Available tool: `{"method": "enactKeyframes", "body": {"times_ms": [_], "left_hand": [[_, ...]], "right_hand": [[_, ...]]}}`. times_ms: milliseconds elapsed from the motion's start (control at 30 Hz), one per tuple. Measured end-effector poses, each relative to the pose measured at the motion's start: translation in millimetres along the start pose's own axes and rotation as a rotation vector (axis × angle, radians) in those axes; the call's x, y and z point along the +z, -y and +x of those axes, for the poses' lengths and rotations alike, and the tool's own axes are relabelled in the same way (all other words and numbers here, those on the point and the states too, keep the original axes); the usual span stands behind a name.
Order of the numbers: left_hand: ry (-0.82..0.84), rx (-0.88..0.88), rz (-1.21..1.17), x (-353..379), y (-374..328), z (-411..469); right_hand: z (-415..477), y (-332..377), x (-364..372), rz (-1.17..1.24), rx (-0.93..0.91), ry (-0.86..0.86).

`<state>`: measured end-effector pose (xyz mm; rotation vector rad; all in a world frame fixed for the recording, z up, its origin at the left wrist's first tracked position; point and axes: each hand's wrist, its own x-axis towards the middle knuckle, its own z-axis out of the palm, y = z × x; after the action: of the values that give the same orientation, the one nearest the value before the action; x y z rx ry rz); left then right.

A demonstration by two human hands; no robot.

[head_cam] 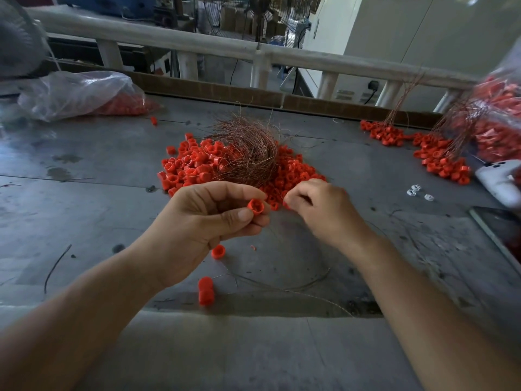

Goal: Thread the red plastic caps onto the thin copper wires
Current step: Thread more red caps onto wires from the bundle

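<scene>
A heap of red plastic caps lies mid-table with a tangled bundle of thin copper wires on top. My left hand pinches one red cap between thumb and fingers, its open side facing me. Just to its right, my right hand is curled at the heap's near edge, fingertips closed on another red cap; any wire in it is too thin to make out. A thin wire loops on the table below both hands, with red caps strung close together at its left end.
A loose cap lies under my left hand. Threaded caps with upright wires sit at the right, beside bags of caps. Another bag lies far left. A white device and small white pieces are at the right edge.
</scene>
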<state>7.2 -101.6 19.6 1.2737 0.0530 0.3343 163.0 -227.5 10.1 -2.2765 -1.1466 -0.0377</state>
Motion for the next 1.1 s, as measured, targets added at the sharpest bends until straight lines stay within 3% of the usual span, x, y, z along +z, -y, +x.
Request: {"method": "enactKeyframes", "body": {"times_ms": [167,400,900,1100], "left_hand": [[-0.026,-0.009,0.059,-0.3,2.1,1.2],[-0.042,-0.012,0.107,-1.0,3.2,1.8],[-0.086,-0.025,0.110,1.7,2.2,1.8],[-0.117,-0.008,0.137,1.5,1.8,2.1]], "right_hand": [[-7.1,13.7,-17.1,0.850,0.213,0.021],[-14.6,30.0,-22.5,1.108,0.228,0.197],[-17.5,31.5,-22.1,1.197,0.181,0.228],[-23.5,37.8,-14.2,0.906,0.020,0.129]]}}
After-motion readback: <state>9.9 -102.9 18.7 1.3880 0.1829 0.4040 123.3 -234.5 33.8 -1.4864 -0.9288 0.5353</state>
